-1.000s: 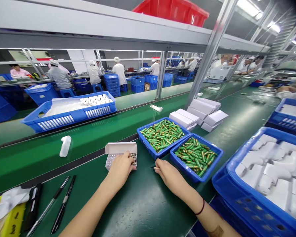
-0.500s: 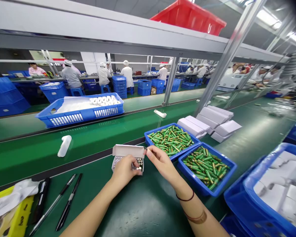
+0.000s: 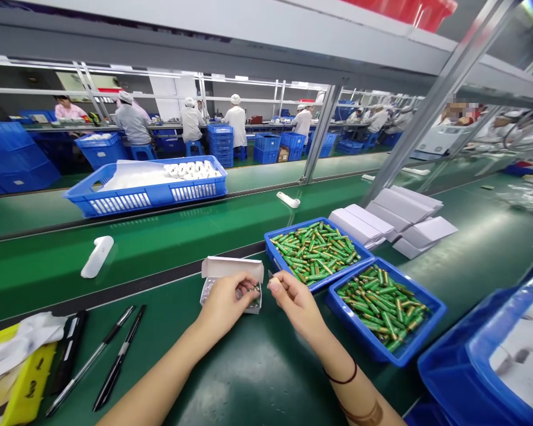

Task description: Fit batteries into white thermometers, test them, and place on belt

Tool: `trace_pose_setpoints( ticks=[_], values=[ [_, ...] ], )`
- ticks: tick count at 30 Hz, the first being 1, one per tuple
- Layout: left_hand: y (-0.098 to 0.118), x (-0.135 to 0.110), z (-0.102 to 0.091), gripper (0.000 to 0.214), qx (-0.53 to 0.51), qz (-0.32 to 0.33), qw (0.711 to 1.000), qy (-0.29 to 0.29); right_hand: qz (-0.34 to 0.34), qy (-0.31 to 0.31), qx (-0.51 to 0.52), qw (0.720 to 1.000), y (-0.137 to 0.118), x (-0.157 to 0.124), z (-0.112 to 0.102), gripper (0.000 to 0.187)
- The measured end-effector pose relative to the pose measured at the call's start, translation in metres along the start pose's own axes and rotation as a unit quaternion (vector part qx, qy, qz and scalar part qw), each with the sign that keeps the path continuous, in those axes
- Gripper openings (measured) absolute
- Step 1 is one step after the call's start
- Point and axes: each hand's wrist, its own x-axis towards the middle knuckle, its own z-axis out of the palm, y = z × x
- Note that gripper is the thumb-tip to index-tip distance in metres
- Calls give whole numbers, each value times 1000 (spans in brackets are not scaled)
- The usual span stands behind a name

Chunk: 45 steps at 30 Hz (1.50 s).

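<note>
A small open white box (image 3: 231, 269) with battery ends showing inside lies on the green bench in front of me. My left hand (image 3: 225, 305) rests on it with curled fingers gripping its front edge. My right hand (image 3: 293, 299) is beside the box's right edge, fingers pinched on a thin item that looks like a green battery (image 3: 272, 276). Two blue trays of green batteries stand right of my hands, the nearer tray (image 3: 384, 349) and the farther tray (image 3: 273, 257).
A white part (image 3: 96, 256) and another (image 3: 288, 200) lie on the conveyor belt. White boxes (image 3: 395, 219) are stacked behind the trays. Two pens (image 3: 115, 355) and a yellow box (image 3: 13, 384) sit at left. Blue crates (image 3: 484, 367) (image 3: 146, 195) stand around; people work beyond.
My right hand came up from the bench by the nearer tray to the box's right edge. My left hand stayed on the box. The view swung left and down.
</note>
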Motion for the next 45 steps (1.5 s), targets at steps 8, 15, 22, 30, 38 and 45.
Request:
trace_pose_setpoints(
  ticks=[8,15,22,30,38,45],
  values=[
    [12,2,-14,36,-300,-47,950,77,-16,-22,-132,991,-11,-9,5,29],
    [17,-3,-8,36,-322,-65,943,54,-13,-22,-151,988,-11,-12,6,27],
    [19,-2,-6,29,-317,-70,944,52,11,0,-65,998,-10,-10,8,34],
    [28,-11,-15,12,-194,-45,980,-20,54,72,88,992,-12,-6,-1,45],
    [26,-24,7,10,-24,131,985,112,5,89,135,987,-10,-4,4,43],
    [25,-15,-3,15,-65,159,985,19,47,31,248,967,-14,-4,1,40]
  ],
)
